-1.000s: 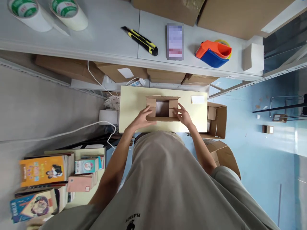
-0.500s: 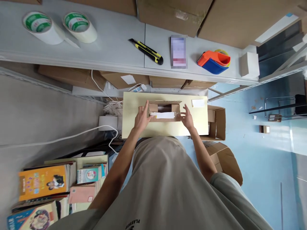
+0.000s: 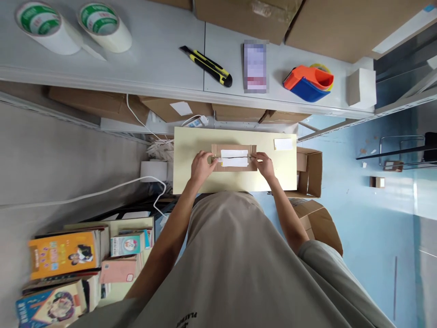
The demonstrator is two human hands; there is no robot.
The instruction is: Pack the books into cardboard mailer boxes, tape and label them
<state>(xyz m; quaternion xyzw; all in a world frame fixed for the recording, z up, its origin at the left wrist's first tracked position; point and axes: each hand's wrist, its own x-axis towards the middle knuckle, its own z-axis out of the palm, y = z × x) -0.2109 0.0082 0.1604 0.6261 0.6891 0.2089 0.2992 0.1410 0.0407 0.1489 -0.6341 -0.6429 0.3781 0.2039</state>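
A small brown cardboard box [image 3: 233, 169] rests on the pale yellow table, its top flaps folded inward so that their edges meet along a thin dark seam. White paper strips [image 3: 235, 153] lie on the flaps on either side of that seam. At the box's left end, my left hand [image 3: 202, 167] pinches the flap edges between thumb and fingers. My right hand [image 3: 264, 165] does the same at the right end. What sits inside the box is hidden under the flaps.
Toward the table's [image 3: 191, 182] right end lies a white slip [image 3: 283, 144]. The shelf ahead holds a utility knife [image 3: 207, 66], tape rolls [image 3: 105, 27] and an orange-blue tape dispenser [image 3: 309, 84]. Open cartons [image 3: 313, 173] stand at right; books [image 3: 64, 255] are stacked at lower left.
The box's far flap has come down from standing up, so the opening is now covered. My right hand's spread fingers have closed on the right end. The view has shifted slightly.
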